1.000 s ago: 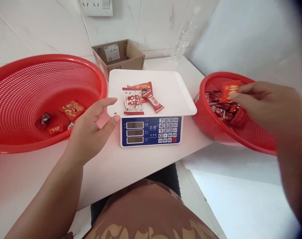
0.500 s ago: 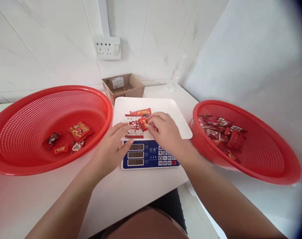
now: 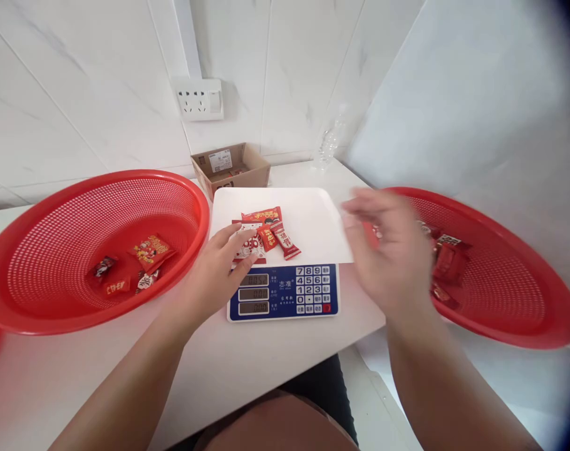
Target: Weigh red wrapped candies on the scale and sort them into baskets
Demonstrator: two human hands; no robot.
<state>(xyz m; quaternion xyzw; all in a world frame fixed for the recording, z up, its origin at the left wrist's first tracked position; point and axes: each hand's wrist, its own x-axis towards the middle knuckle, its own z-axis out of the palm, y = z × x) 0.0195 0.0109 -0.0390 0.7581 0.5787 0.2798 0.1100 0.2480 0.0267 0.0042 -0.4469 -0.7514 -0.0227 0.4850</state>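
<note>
My left hand [image 3: 217, 275] lies with fingers stretched over the white-and-red snack packet [image 3: 248, 242], fingertips touching it. This packet rests on the white pan [image 3: 317, 228] of a digital scale [image 3: 285, 293]. Beside it on the pan lie a small red packet [image 3: 267, 237], a narrow red-wrapped candy bar [image 3: 285, 242] and a red-and-yellow packet [image 3: 266, 215] behind them. My right hand [image 3: 391, 250] is in the air between the pan and the right red basket [image 3: 510, 275], blurred by motion. Its thumb and fingers look apart, and I see nothing held in them.
A left red basket [image 3: 45, 250] contains several snack packets [image 3: 152, 250]. More red-wrapped snacks [image 3: 449, 260] lie in the right basket, partly behind my right hand. Behind the scale stand a cardboard box [image 3: 231, 168] and a clear plastic bottle [image 3: 328, 144]. A socket [image 3: 199, 100] is on the wall.
My right hand has left the packets on the pan and moved right, toward the right basket. The narrow candy bar now lies uncovered on the pan. My left hand stays at the white-and-red packet.
</note>
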